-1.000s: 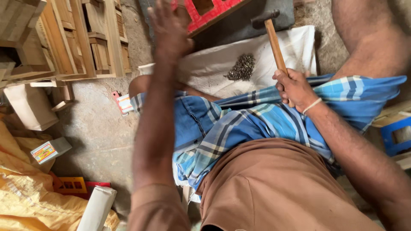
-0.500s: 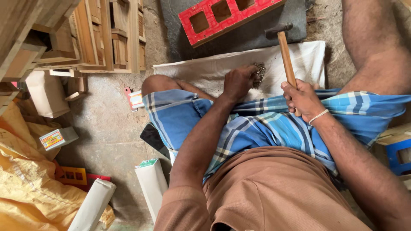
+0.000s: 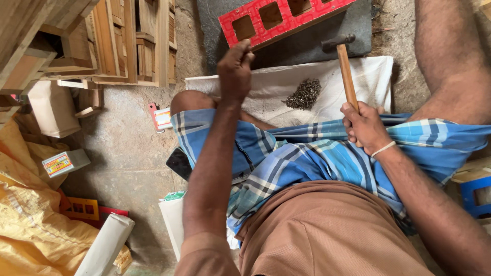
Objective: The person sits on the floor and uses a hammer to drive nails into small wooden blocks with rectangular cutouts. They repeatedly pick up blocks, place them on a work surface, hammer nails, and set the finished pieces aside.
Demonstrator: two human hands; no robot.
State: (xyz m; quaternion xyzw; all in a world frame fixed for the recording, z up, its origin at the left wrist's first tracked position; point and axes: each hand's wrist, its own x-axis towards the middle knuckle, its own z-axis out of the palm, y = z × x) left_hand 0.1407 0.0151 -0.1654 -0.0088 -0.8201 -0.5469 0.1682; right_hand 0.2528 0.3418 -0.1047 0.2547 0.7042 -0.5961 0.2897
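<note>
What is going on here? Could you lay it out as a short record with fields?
Left hand: raised at the lower edge of the red frame, fingers pinched; whether it holds a nail cannot be told
Right hand: grips the wooden handle of a hammer, head up
Nails: small pile on the white cloth
Slab: dark, under the red frame
Left side: stacked wooden frames, yellow sack

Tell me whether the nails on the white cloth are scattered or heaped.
Heaped: the nails lie in one small dark pile on the white cloth, between the left hand and the hammer.
</note>
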